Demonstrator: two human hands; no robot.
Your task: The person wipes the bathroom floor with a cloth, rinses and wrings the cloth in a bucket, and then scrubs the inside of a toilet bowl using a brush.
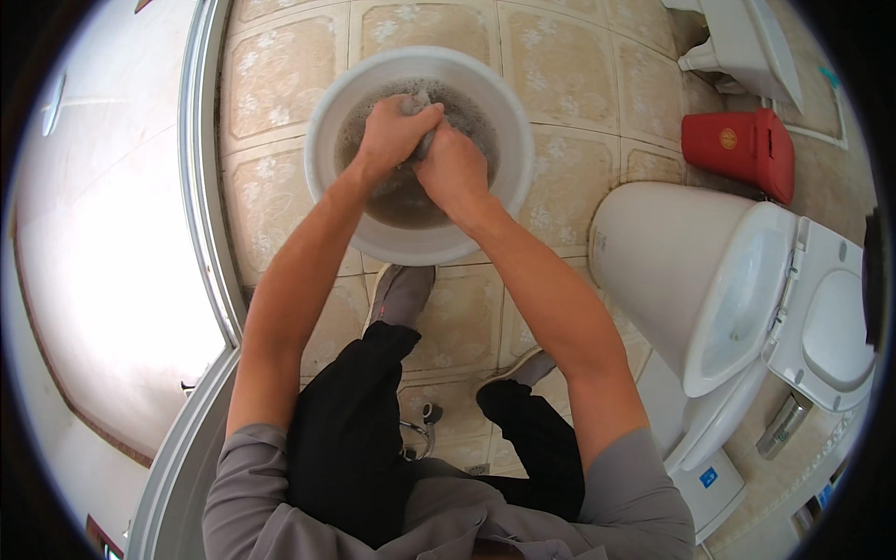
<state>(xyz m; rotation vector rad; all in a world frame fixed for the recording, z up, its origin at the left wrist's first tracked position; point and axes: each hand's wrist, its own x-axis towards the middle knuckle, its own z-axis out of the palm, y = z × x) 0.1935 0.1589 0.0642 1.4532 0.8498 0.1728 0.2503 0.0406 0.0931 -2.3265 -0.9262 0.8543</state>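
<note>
At twelve o'clock, the left hand (390, 131) and right hand (455, 170) are curled closed around a wet, crumpled grey cloth (423, 147) over murky, sudsy water (411, 203) in a round white plastic basin (519, 159), washing seemingly under way, rinsing apparently left.

A round white basin (517, 159) on the tiled floor (560, 84) is open from above, its raised rim barring a low sideways approach. Inside, the left hand (392, 135) and right hand (455, 173), gripping a grey cloth (422, 101), block the middle; murky water (406, 207) lies open around them. Both forearms cross the near rim, with a shoe (404, 291) just beside it. Bare tile gives passage beyond the basin and rightward, until the toilet (653, 252) and red bin (723, 140). Leftward, a narrower strip ends at the door frame (201, 177).
</note>
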